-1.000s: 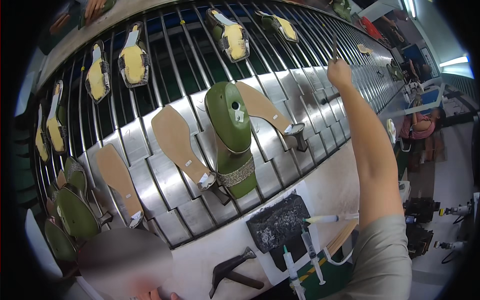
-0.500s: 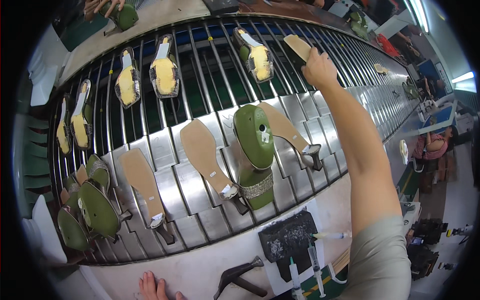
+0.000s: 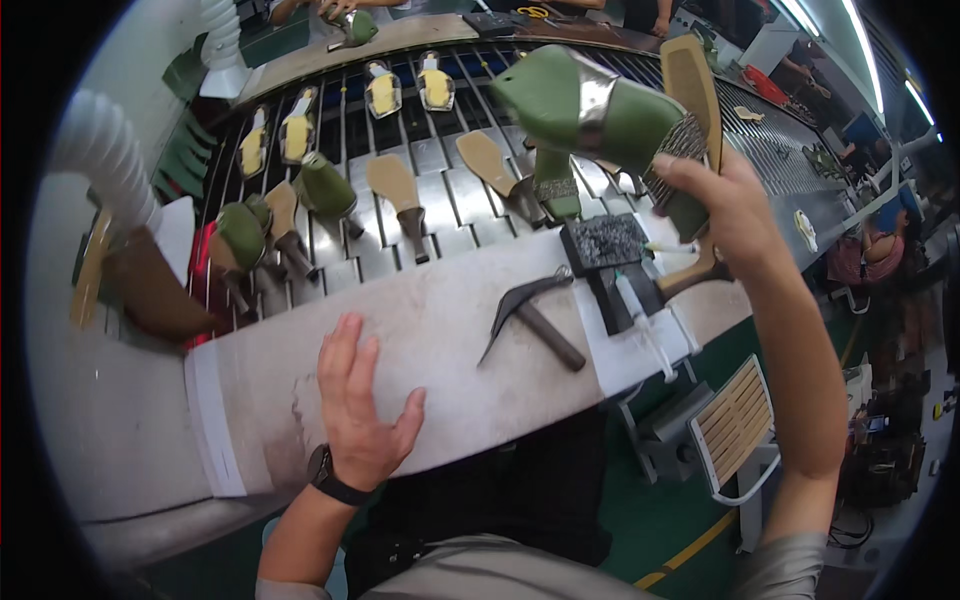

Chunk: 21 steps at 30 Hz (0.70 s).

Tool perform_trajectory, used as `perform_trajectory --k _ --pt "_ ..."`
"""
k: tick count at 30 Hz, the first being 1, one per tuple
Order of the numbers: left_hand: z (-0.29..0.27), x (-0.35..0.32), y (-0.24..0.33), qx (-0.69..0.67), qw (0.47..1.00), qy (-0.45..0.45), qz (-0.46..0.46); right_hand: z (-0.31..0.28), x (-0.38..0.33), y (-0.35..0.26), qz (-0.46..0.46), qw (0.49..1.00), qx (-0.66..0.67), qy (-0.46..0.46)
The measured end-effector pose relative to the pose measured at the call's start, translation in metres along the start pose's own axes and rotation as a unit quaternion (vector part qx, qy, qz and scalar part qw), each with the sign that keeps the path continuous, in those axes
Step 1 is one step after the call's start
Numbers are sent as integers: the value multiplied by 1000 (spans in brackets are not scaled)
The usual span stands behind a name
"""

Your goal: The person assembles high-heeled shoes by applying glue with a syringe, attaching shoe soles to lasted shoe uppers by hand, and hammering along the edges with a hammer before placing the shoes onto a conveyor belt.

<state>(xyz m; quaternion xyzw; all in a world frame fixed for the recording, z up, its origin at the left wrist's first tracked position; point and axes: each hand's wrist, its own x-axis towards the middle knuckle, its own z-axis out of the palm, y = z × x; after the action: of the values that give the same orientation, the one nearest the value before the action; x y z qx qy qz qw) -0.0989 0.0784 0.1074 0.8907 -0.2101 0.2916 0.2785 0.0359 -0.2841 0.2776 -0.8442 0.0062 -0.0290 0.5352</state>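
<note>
A green shoe last (image 3: pixel 635 115), extended lengthwise toward ten o'clock, and tan sole (image 3: pixel 690 80) are grasped by the right hand (image 3: pixel 732 205); left hand (image 3: pixel 365 415) is unladen.

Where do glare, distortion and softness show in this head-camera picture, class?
Head view: ceiling lights burn out to white at upper right; head view: the conveyor glares on its metal plates and bows with fisheye distortion; head view: the left hand reads clearly, as does the green shoe in the right hand, while the far right background looks softer.
</note>
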Motion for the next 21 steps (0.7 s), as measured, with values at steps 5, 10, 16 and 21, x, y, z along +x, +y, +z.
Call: perform_trajectory --k 5,10,16,21 --pt "-55 -18 38 215 948 108 206 129 -167 -1 49 942 214 -253" --pt "-96 -47 -7 137 989 33 53 200 -183 21 170 844 361 -358" --pt "-117 -41 -35 -341 909 106 -212 257 -95 72 -37 987 24 -156" --pt "-83 -66 -69 -511 811 128 -255 252 -96 104 -259 950 -124 122"
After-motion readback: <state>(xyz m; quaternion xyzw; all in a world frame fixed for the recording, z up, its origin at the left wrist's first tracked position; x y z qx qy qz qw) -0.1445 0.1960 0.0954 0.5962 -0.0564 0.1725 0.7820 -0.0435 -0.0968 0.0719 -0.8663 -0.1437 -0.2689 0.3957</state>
